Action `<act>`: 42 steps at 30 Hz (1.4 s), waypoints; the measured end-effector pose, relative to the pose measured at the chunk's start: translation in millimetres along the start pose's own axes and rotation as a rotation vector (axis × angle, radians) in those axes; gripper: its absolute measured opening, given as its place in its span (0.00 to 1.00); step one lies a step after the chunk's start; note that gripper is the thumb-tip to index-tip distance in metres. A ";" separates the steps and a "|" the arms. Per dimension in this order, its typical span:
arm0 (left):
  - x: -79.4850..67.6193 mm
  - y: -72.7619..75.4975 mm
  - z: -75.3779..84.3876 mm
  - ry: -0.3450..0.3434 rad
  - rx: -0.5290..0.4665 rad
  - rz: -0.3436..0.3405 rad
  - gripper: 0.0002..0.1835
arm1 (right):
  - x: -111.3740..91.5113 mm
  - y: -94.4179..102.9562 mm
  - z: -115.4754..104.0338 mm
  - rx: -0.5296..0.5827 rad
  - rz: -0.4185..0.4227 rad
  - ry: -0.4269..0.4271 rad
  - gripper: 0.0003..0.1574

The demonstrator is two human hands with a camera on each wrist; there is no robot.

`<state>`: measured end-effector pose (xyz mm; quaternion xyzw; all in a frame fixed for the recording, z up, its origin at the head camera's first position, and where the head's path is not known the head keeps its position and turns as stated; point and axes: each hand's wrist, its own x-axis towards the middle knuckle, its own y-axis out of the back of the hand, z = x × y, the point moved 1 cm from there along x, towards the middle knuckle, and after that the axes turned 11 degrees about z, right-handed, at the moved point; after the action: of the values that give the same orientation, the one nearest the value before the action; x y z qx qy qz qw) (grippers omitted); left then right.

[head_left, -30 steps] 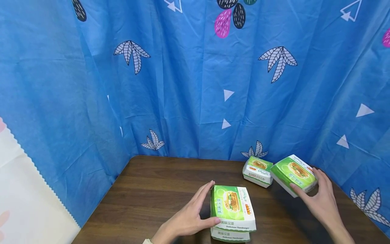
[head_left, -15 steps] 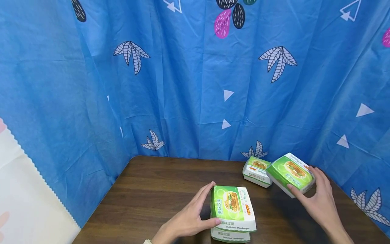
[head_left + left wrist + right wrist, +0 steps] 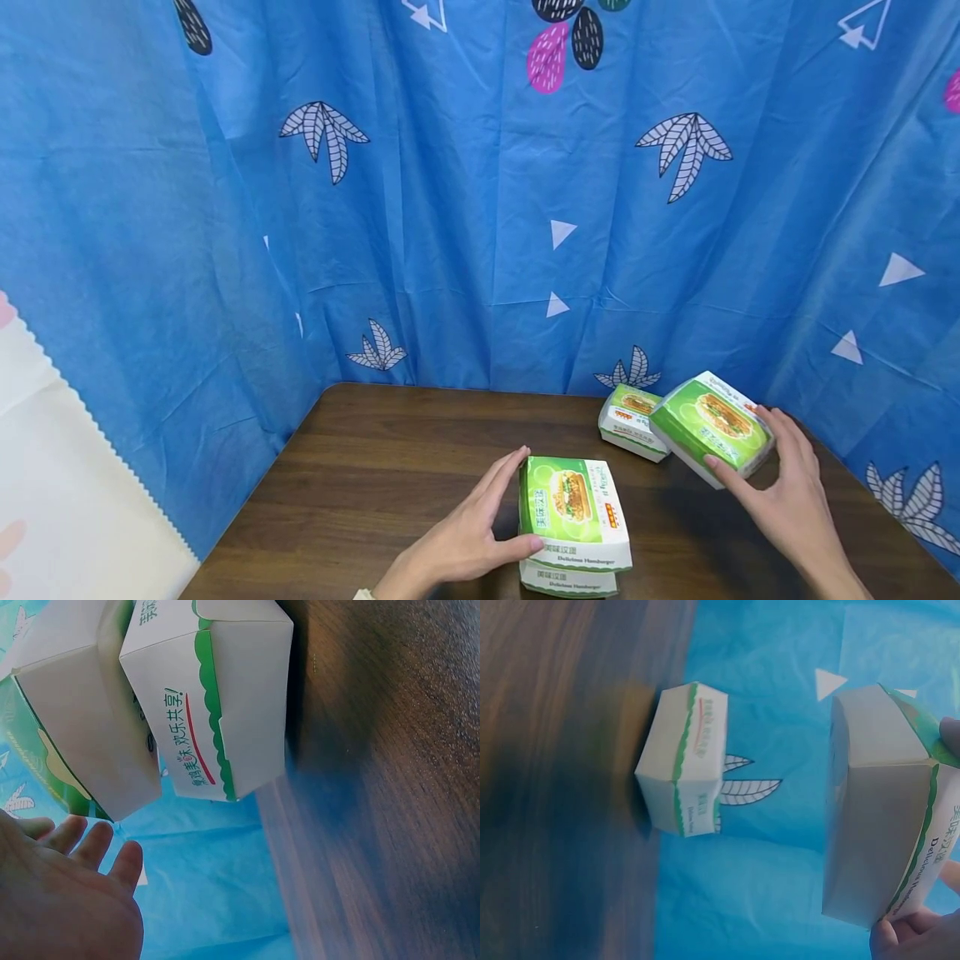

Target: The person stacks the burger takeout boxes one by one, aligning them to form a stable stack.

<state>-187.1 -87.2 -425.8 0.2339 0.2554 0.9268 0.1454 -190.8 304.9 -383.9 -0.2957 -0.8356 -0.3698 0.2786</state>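
Observation:
In the head view, two green and white hamburger boxes are stacked near the front, the upper box (image 3: pixel 570 504) on the lower box (image 3: pixel 568 577). My left hand (image 3: pixel 457 533) spans the upper box's left side, thumb at its front corner and fingertips by the back one. In the left wrist view its fingers (image 3: pixel 94 844) are fairly straight, right at that box's edge. My right hand (image 3: pixel 795 492) grips another hamburger box (image 3: pixel 712 429) between thumb and fingers, tilted and raised at the right. A further hamburger box (image 3: pixel 630 429) stands behind it, partly hidden in the head view.
Everything stands on a dark wooden table (image 3: pixel 360 492). A blue patterned curtain (image 3: pixel 450 250) hangs right behind the back edge and along the sides. Pale cloth (image 3: pixel 67 467) hangs at the far left.
My right hand has moved its hamburger box slightly up and left, so it covers more of the box behind. My left hand and the stack have stayed put.

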 end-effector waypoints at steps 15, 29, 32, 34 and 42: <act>-0.3 -1.1 -2.2 -0.013 -0.001 0.002 0.50 | -4.7 3.3 -23.0 0.090 -0.026 0.037 0.63; 1.0 -1.4 -2.8 0.011 -0.008 -0.009 0.50 | -8.4 1.6 -37.3 0.137 -0.050 0.108 0.63; 0.7 -1.2 -2.4 0.012 -0.007 -0.009 0.50 | -9.1 1.4 -39.7 0.152 -0.055 0.124 0.62; 0.4 -1.2 -2.4 0.012 -0.006 -0.009 0.50 | -9.6 1.4 -41.8 0.167 -0.057 0.139 0.61; 0.2 -1.1 -3.7 0.002 -0.002 -0.003 0.50 | -11.8 0.3 -53.5 0.210 -0.070 0.184 0.60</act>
<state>-189.0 -87.7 -429.1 0.2326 0.2548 0.9271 0.1468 -169.5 259.7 -361.3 -0.2003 -0.8504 -0.3156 0.3703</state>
